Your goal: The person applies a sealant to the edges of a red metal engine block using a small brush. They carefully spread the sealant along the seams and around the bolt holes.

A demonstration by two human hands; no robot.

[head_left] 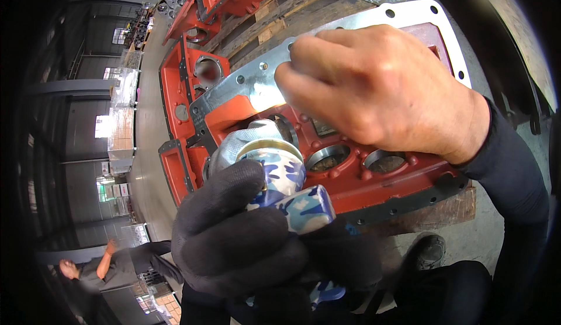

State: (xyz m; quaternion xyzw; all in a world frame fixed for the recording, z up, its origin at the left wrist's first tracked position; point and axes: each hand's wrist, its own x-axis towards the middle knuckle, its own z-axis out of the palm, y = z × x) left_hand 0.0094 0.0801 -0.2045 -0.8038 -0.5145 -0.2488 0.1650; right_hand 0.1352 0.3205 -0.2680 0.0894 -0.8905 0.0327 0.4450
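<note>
Left fingers (225,193) grasp a camouflage-patterned object (285,176); right fingers (318,62) (slightly blurred) seem clenched above the red casting (356,189).

Fisheye workshop view: bright centre, black rim

Lighting: pale, strong over the bare right hand (380,85), with highlights along its knuckles. Bright white windows (103,127) far to its left, blown out.
Glare: a hot patch on the metal flange (266,93), just left of the right hand's fingers.
Shadow: the gloved left hand (234,237), near-black, fold detail low; the camouflage-patterned item (280,170) in its grip well lit. Sleeve (517,173) behind the right hand, dark.
Blur: right hand softened; person (114,266) left of the glove, indistinct.
Distortion: roof beams (73,85) far left of both hands, bent; corners lost to black.
</note>
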